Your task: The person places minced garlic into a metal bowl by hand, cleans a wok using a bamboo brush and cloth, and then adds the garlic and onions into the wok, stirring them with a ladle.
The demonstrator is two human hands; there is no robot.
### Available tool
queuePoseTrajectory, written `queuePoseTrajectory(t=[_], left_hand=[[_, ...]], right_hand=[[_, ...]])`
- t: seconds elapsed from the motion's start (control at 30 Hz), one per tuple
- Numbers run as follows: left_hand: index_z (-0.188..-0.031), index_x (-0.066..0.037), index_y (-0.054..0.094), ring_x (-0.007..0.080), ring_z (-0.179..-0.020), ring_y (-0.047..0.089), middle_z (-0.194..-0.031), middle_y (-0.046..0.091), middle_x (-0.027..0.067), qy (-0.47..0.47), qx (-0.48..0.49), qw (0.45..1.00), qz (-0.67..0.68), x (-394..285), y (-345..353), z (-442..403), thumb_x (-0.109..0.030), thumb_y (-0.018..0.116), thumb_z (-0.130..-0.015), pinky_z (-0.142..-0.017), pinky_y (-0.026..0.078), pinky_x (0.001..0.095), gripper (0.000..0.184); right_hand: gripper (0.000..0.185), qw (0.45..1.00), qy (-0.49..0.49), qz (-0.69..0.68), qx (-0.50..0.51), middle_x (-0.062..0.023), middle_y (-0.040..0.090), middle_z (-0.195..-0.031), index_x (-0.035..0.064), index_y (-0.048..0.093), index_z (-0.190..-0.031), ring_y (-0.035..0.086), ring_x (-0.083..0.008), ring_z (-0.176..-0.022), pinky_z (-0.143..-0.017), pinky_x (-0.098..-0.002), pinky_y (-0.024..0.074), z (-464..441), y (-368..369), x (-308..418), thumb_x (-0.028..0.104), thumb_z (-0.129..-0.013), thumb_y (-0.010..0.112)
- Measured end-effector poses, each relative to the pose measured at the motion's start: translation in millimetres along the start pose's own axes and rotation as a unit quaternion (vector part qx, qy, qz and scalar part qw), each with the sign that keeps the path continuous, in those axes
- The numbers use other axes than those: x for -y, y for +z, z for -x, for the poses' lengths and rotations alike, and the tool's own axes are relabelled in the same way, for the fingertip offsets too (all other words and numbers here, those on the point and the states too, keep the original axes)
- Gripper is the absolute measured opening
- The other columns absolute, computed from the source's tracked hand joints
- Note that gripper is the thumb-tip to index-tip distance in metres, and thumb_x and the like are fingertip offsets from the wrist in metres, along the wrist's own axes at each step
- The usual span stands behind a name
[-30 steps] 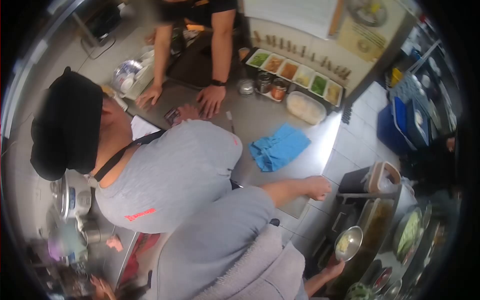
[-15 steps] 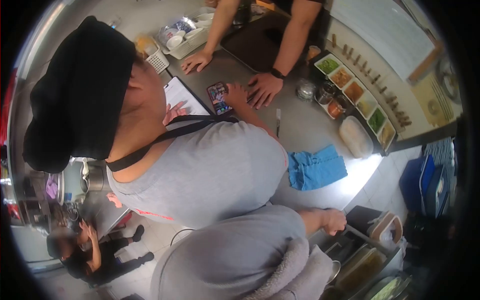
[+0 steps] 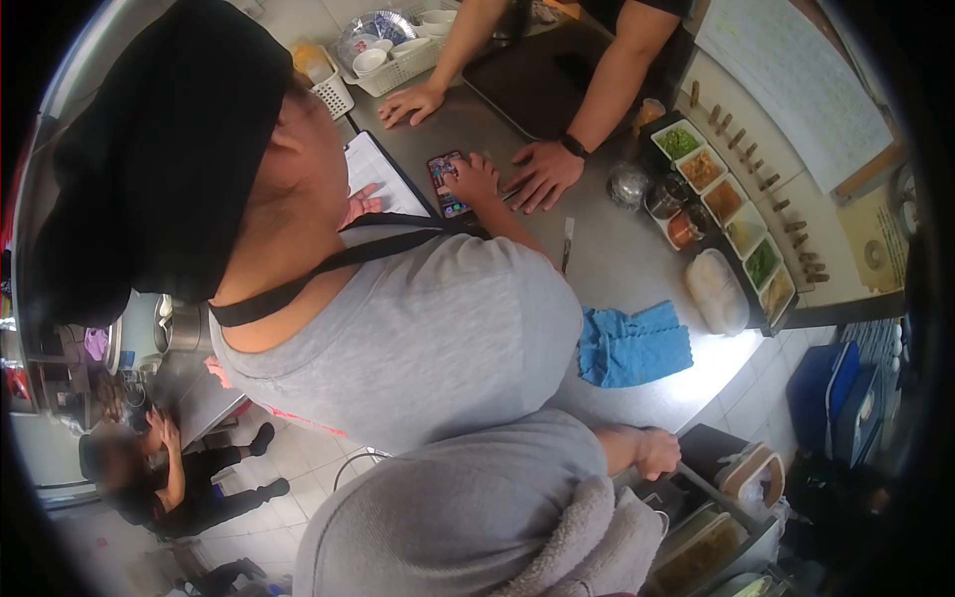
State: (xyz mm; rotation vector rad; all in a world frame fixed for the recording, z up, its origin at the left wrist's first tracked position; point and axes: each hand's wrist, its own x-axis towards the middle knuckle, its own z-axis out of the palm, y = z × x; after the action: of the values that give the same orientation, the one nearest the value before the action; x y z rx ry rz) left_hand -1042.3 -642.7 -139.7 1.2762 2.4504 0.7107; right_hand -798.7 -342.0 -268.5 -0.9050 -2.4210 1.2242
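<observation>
At the lower right, a forearm comes out of grey clothing and ends in my right hand (image 3: 658,453), beside the counter's edge and above the food containers. Its fingers are curled in, and whatever they may hold is hidden. My left hand is out of view. Nearest my right hand on the counter lies a folded blue cloth (image 3: 635,344). Beside me a person in a grey shirt (image 3: 418,338) and black cap leans over the counter, one hand on a phone (image 3: 450,187), the other palm up over a clipboard (image 3: 383,179).
Across the counter (image 3: 607,264), another person's hands (image 3: 545,177) rest flat near a dark tray (image 3: 532,85). A topping rack (image 3: 724,201), a clear tub (image 3: 716,292) and a pen (image 3: 568,244) are at right. A bin (image 3: 753,472) stands below. Someone sits at lower left (image 3: 149,478).
The view has shifted slightly, so the counter items sit a little farther right. The fingers of the person at the phone have moved a little over its screen. My right hand stays curled.
</observation>
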Motion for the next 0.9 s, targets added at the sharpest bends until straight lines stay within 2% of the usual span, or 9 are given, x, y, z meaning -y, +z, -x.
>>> queuePoseTrajectory(t=[0.57,0.67,0.77,0.83,0.87,0.9], left_hand=[[-0.079,-0.006,0.072,0.0304,-0.087,0.066,-0.085,0.069,0.0135,-0.008,-0.007,1.0,0.007,-0.9,0.5,-0.3,-0.027,0.062,-0.07,-0.078,0.053,0.0411,0.025],[-0.078,-0.006,0.072,0.0296,-0.086,0.067,-0.086,0.07,0.0129,0.006,-0.024,1.0,-0.001,1.9,8.5,-4.2,-0.027,0.062,-0.07,-0.077,0.053,0.0409,0.025],[-0.079,-0.006,0.072,0.0292,-0.088,0.066,-0.088,0.069,0.0128,0.014,-0.026,1.0,-0.008,3.6,16.9,-9.9,-0.027,0.063,-0.07,-0.077,0.052,0.0407,0.025],[-0.08,-0.006,0.072,0.0288,-0.093,0.064,-0.092,0.067,0.0129,0.01,-0.031,0.999,-0.001,4.2,20.3,-10.8,-0.028,0.065,-0.07,-0.08,0.051,0.0406,0.025],[-0.081,-0.007,0.072,0.0286,-0.097,0.062,-0.095,0.066,0.0129,0.009,-0.041,0.999,0.008,4.4,22.0,-10.1,-0.028,0.065,-0.069,-0.084,0.049,0.0405,0.025],[-0.081,-0.007,0.072,0.0283,-0.101,0.06,-0.097,0.065,0.0129,0.008,-0.053,0.998,0.017,4.7,23.2,-10.5,-0.028,0.066,-0.069,-0.087,0.048,0.0404,0.025]], right_hand=[[0.021,0.996,-0.05,0.069,-0.009,-0.0171,0.061,-0.09,-0.0008,0.059,-0.09,0.057,-0.0329,-0.074,-0.064,-0.0382,0.0508,-4.1,-1.6,-27.9,0.018,-0.082,0.06],[0.021,0.988,-0.092,0.123,-0.015,-0.0171,0.061,-0.09,-0.0003,0.059,-0.089,0.057,-0.0329,-0.072,-0.064,-0.038,0.0507,-1.5,-13.8,-43.0,0.019,-0.081,0.06],[0.02,0.947,-0.183,0.262,-0.022,-0.0171,0.062,-0.089,0.0002,0.059,-0.089,0.057,-0.0329,-0.071,-0.063,-0.0378,0.0505,0.2,-29.1,-60.7,0.019,-0.081,0.061],[0.02,0.934,-0.192,0.3,-0.028,-0.0171,0.062,-0.089,0.0005,0.059,-0.088,0.057,-0.0329,-0.071,-0.062,-0.0376,0.0505,-1.0,-34.5,-67.3,0.019,-0.081,0.061],[0.018,0.982,-0.098,0.156,-0.03,-0.0158,0.059,-0.086,-0.0008,0.058,-0.085,0.056,-0.0307,-0.07,-0.061,-0.0374,0.0506,-2.6,-31.2,-59.4,0.017,-0.081,0.06],[0.017,0.998,-0.01,0.001,-0.059,-0.0146,0.057,-0.082,-0.0021,0.057,-0.082,0.056,-0.0285,-0.07,-0.061,-0.0371,0.0507,-4.1,-27.8,-51.0,0.015,-0.08,0.059]])
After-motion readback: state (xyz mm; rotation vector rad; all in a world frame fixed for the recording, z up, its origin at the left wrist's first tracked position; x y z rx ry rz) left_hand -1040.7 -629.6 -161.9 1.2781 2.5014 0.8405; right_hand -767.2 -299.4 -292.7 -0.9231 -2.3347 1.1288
